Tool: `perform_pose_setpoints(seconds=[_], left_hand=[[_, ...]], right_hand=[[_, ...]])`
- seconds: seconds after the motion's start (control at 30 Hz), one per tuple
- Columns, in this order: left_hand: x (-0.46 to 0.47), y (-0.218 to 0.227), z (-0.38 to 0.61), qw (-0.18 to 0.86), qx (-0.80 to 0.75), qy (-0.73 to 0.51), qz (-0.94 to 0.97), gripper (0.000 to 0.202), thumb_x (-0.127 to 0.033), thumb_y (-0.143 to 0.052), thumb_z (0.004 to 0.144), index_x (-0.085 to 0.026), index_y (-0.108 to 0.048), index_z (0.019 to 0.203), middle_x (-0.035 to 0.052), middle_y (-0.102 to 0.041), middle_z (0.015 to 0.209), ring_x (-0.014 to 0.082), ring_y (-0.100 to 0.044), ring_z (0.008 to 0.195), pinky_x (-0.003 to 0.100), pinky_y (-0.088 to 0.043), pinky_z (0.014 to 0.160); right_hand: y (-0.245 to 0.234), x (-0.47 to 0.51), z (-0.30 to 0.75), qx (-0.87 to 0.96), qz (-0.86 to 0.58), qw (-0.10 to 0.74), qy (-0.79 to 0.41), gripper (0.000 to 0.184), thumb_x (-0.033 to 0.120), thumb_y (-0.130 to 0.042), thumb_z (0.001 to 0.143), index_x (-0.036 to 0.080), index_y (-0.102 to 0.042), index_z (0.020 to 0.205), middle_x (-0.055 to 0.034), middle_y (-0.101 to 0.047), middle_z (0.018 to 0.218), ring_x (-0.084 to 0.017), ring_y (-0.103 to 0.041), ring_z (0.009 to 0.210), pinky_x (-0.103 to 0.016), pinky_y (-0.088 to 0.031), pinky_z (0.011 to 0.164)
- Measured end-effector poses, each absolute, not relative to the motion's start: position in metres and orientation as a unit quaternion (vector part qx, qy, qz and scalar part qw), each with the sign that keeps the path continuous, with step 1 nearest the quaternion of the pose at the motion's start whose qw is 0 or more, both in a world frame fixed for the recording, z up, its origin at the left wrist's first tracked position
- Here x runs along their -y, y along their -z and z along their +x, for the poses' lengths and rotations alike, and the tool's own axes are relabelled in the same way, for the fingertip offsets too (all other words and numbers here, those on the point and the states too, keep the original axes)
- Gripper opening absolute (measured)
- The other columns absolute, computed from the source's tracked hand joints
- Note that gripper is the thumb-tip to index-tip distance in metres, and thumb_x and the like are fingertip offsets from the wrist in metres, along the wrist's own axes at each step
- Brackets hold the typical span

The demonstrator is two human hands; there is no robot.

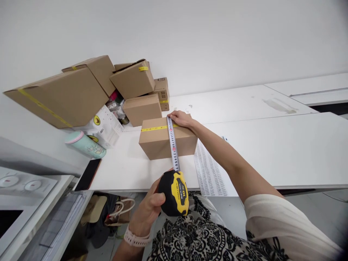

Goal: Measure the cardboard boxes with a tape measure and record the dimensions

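A black and yellow tape measure (174, 193) is gripped in my left hand (150, 203), just in front of the table's near edge. Its white blade (173, 146) runs out across the top of a closed cardboard box (154, 139) sealed with yellow tape. At the box's far edge, my right hand (181, 118) pinches the end of the blade with closed fingers, the palm resting over the box top. Under the right forearm, a sheet of printed labels (209, 170) lies beside the box and hangs over the table edge.
Several cardboard boxes (143, 107) are stacked at the back left against the wall. A mint green tumbler (87, 144) leans by an avocado-print white box (106, 125). A dark phone-like slab (88, 174) lies at the table's left corner. The white table (272, 152) extends right.
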State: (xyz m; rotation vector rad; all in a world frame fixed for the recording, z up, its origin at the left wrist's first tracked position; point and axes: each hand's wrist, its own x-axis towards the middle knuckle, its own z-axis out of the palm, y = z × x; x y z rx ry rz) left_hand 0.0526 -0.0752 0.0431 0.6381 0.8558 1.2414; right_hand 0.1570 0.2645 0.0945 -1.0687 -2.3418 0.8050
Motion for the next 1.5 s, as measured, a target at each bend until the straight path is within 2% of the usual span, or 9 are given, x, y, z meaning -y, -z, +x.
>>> perform_pose_setpoints(seconds=[0.73, 0.9, 0.97, 1.07, 1.13, 1.2, 1.33, 1.43, 1.5], left_hand=[[0.076, -0.049, 0.058, 0.676, -0.407, -0.551, 0.272, 0.069, -0.045, -0.079, 0.066, -0.033, -0.068, 0.133, 0.0053, -0.064, 0.142, 0.0403, -0.046, 0.141, 0.049, -0.044, 0.113], [0.072, -0.053, 0.058, 0.679, -0.396, -0.550, 0.282, 0.075, -0.046, -0.082, 0.065, -0.030, -0.065, 0.136, 0.0072, -0.064, 0.141, 0.0408, -0.049, 0.137, 0.049, -0.046, 0.110], [0.071, -0.057, 0.056, 0.682, -0.391, -0.538, 0.305, 0.086, -0.045, -0.087, 0.061, -0.029, -0.060, 0.141, 0.0086, -0.065, 0.136, 0.0401, -0.054, 0.130, 0.048, -0.048, 0.106], [0.071, -0.061, 0.054, 0.686, -0.389, -0.505, 0.350, 0.114, -0.042, -0.095, 0.052, -0.035, -0.042, 0.153, 0.0078, -0.063, 0.131, 0.0359, -0.059, 0.119, 0.045, -0.050, 0.099], [0.071, -0.065, 0.056, 0.682, -0.394, -0.477, 0.389, 0.128, -0.040, -0.097, 0.050, -0.038, -0.028, 0.159, 0.0084, -0.058, 0.134, 0.0352, -0.058, 0.119, 0.046, -0.049, 0.099], [0.070, -0.068, 0.058, 0.666, -0.403, -0.455, 0.433, 0.133, -0.038, -0.096, 0.053, -0.040, -0.019, 0.161, 0.0094, -0.054, 0.138, 0.0359, -0.054, 0.124, 0.049, -0.045, 0.104], [0.062, -0.072, 0.062, 0.619, -0.427, -0.430, 0.499, 0.135, -0.037, -0.093, 0.056, -0.040, -0.008, 0.162, 0.0092, -0.051, 0.137, 0.0359, -0.053, 0.124, 0.055, -0.039, 0.109], [0.049, -0.071, 0.062, 0.566, -0.473, -0.413, 0.535, 0.132, -0.035, -0.089, 0.059, -0.040, -0.006, 0.161, 0.0087, -0.048, 0.137, 0.0335, -0.054, 0.121, 0.055, -0.040, 0.109], [0.039, -0.068, 0.062, 0.532, -0.500, -0.396, 0.557, 0.126, -0.035, -0.085, 0.062, -0.037, -0.007, 0.161, 0.0096, -0.049, 0.136, 0.0328, -0.053, 0.122, 0.054, -0.040, 0.109]], right_hand=[[-0.092, -0.266, 0.158, 0.840, -0.387, 0.228, -0.304, 0.037, 0.035, -0.046, 0.099, 0.025, -0.074, 0.120, -0.0050, -0.069, 0.135, -0.033, -0.060, 0.126, -0.051, -0.038, 0.113], [-0.087, -0.270, 0.156, 0.825, -0.379, 0.274, -0.318, 0.033, 0.035, -0.051, 0.096, 0.021, -0.077, 0.110, -0.0076, -0.074, 0.123, -0.031, -0.065, 0.116, -0.049, -0.043, 0.106], [-0.088, -0.274, 0.158, 0.797, -0.363, 0.342, -0.340, 0.031, 0.035, -0.054, 0.094, 0.018, -0.077, 0.103, -0.0084, -0.076, 0.115, -0.028, -0.066, 0.109, -0.045, -0.047, 0.102], [-0.098, -0.273, 0.170, 0.759, -0.315, 0.452, -0.346, 0.028, 0.034, -0.056, 0.092, 0.016, -0.077, 0.098, -0.0083, -0.077, 0.105, -0.024, -0.066, 0.100, -0.040, -0.050, 0.092], [-0.109, -0.261, 0.183, 0.752, -0.289, 0.500, -0.318, 0.027, 0.035, -0.056, 0.094, 0.019, -0.076, 0.096, -0.0071, -0.076, 0.100, -0.023, -0.064, 0.098, -0.039, -0.050, 0.089], [-0.118, -0.237, 0.199, 0.759, -0.265, 0.522, -0.285, 0.027, 0.038, -0.055, 0.096, 0.022, -0.076, 0.094, -0.0052, -0.074, 0.093, -0.022, -0.061, 0.098, -0.040, -0.049, 0.090], [-0.118, -0.160, 0.230, 0.787, -0.224, 0.513, -0.259, 0.026, 0.035, -0.055, 0.099, 0.023, -0.075, 0.088, -0.0024, -0.068, 0.081, -0.019, -0.058, 0.088, -0.042, -0.045, 0.092], [-0.097, -0.105, 0.250, 0.827, -0.164, 0.435, -0.317, 0.023, 0.032, -0.056, 0.099, 0.024, -0.074, 0.089, -0.0027, -0.070, 0.082, -0.019, -0.059, 0.086, -0.040, -0.047, 0.086], [-0.075, -0.088, 0.266, 0.841, -0.149, 0.378, -0.357, 0.020, 0.032, -0.056, 0.099, 0.024, -0.074, 0.094, -0.0042, -0.073, 0.091, -0.020, -0.061, 0.091, -0.039, -0.048, 0.086]])
